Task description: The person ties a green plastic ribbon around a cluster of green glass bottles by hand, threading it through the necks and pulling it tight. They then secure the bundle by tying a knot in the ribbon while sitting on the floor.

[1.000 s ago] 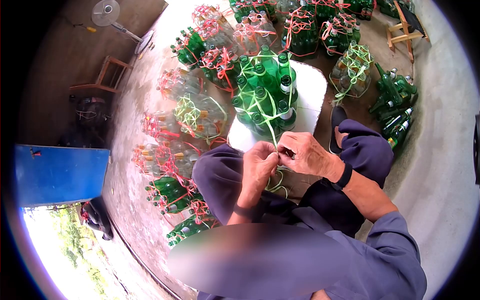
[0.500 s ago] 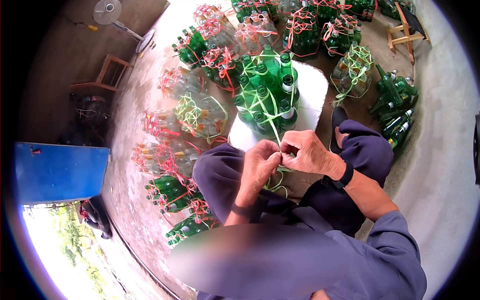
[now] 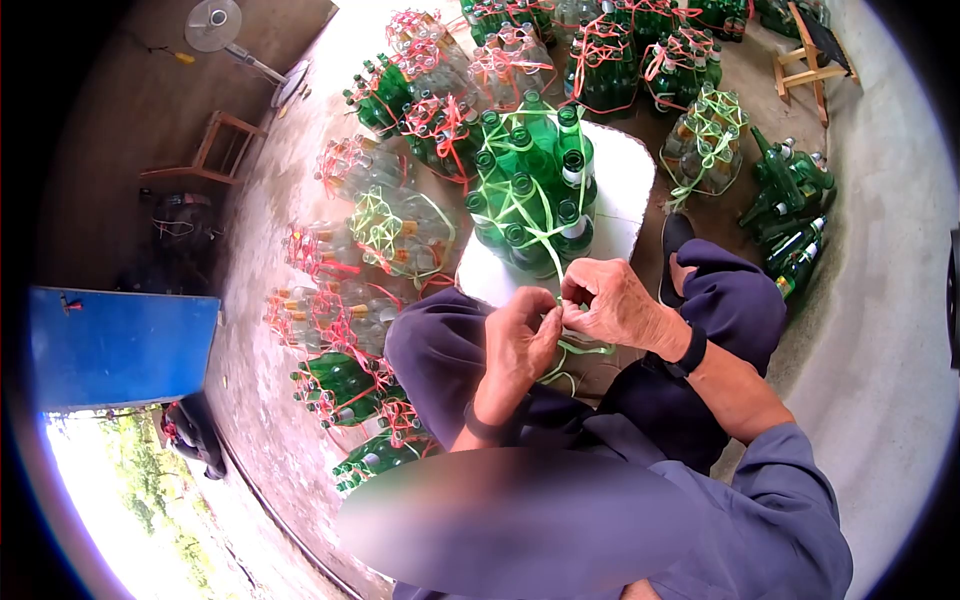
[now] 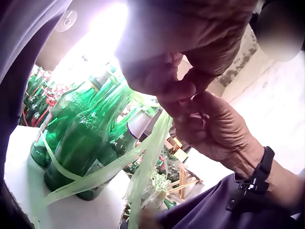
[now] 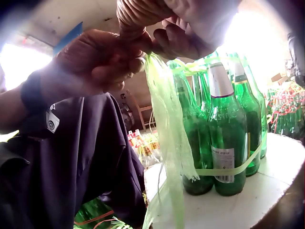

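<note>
A bundle of green glass bottles [image 3: 540,190] stands upright on a white board, laced across the necks with light-green plastic twine [image 3: 530,225]. In the right wrist view a strip of the twine [image 5: 224,171] also runs round the bottles low down. My left hand [image 3: 520,340] pinches the twine between thumb and fingertips, just in front of the board. Right against it, my right hand [image 3: 620,305] pinches the same twine, fingertips meeting the left ones. Loose twine ends [image 5: 164,119] hang below both hands. The exact crossing of the twine lies hidden behind the fingers.
The white board [image 3: 625,180] sits between my knees. Several tied bottle bundles [image 3: 410,235] stand to the left and beyond it. Loose green bottles [image 3: 790,200] lie on the right by the wall. A wooden stool [image 3: 810,65], a fan [image 3: 212,25] and a blue panel [image 3: 125,345] are farther off.
The twine between the bottles and my hands has gone from straight to slightly bowed. A loose end now shows to the right below the hands, which have hardly moved.
</note>
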Demonstrator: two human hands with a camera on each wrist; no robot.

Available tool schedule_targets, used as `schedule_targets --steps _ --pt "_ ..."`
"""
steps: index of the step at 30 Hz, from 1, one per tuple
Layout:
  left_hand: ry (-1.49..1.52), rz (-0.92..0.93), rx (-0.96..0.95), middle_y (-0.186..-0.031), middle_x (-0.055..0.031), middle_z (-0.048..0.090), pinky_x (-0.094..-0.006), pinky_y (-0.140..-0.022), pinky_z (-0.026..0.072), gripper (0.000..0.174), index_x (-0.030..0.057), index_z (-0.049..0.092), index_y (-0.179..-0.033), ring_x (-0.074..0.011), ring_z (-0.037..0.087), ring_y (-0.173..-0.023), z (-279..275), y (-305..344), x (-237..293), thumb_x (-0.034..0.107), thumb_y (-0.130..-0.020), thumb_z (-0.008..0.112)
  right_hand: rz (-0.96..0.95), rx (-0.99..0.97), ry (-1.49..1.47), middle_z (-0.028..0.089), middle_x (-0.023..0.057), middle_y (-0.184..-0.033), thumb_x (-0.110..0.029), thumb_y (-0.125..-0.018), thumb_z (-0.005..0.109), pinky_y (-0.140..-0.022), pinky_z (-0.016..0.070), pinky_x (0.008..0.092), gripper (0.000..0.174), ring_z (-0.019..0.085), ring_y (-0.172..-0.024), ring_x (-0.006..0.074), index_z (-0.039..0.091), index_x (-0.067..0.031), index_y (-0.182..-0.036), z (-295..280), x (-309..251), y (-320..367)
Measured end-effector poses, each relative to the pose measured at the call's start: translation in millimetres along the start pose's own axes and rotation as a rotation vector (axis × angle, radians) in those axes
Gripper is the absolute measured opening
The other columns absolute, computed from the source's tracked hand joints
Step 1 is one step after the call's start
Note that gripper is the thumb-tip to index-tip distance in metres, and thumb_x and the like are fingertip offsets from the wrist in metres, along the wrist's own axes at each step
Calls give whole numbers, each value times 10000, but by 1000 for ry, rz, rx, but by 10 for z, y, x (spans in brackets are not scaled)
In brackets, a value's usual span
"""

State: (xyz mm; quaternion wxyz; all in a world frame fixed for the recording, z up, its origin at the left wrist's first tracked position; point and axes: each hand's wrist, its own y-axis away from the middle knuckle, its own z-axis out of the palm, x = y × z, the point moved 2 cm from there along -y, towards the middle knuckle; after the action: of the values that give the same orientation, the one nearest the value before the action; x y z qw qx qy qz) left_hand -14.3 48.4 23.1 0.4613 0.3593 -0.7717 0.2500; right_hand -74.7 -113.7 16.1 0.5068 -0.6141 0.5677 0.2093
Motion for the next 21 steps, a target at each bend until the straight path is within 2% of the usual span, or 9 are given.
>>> schedule_targets --steps 1,6,14,16,20,21 --pt "11 -33 -24 -715 -2 638 -233 -589 467 91 -4 634 -921 -48 571 -646 6 8 -36 64 -883 680 22 -14 4 624 154 -715 -57 -732 714 -602 514 405 177 653 -677 352 546 -3 -750 -6 -7 0" --pt "35 -115 -79 -778 -16 669 -231 -623 490 129 -25 660 -977 -56 599 -693 23 28 -95 70 -890 673 35 -24 -15 624 152 -712 -56 -726 716 -600 514 405 176 654 -673 350 551 -1 -749 -6 19 12" --pt "119 -136 -15 -793 -7 657 -219 -619 483 106 -27 668 -985 -56 592 -680 39 26 -104 48 -914 643 72 -22 -40 640 162 -732 -53 -734 710 -606 519 407 160 663 -685 353 563 2 -760 3 8 14" --pt "118 -102 -7 -781 0 650 -220 -612 480 104 -27 669 -982 -54 587 -671 51 21 -136 47 -914 647 38 0 -34 617 107 -690 -6 -735 688 -554 510 302 116 639 -598 186 581 6 -778 3 11 15" --pt "58 -29 -14 -733 -9 644 -229 -585 469 93 -15 672 -975 -58 578 -626 25 -6 -62 37 -898 671 25 -5 -17 620 121 -697 -11 -735 685 -553 507 313 113 643 -600 215 581 6 -776 2 20 18" --pt "58 -29 -15 -733 -9 644 -229 -585 469 93 -15 672 -975 -58 578 -626 13 -15 -26 37 -898 671 11 -11 2 620 128 -701 -11 -736 686 -550 505 328 116 641 -600 242 578 3 -773 2 14 16"
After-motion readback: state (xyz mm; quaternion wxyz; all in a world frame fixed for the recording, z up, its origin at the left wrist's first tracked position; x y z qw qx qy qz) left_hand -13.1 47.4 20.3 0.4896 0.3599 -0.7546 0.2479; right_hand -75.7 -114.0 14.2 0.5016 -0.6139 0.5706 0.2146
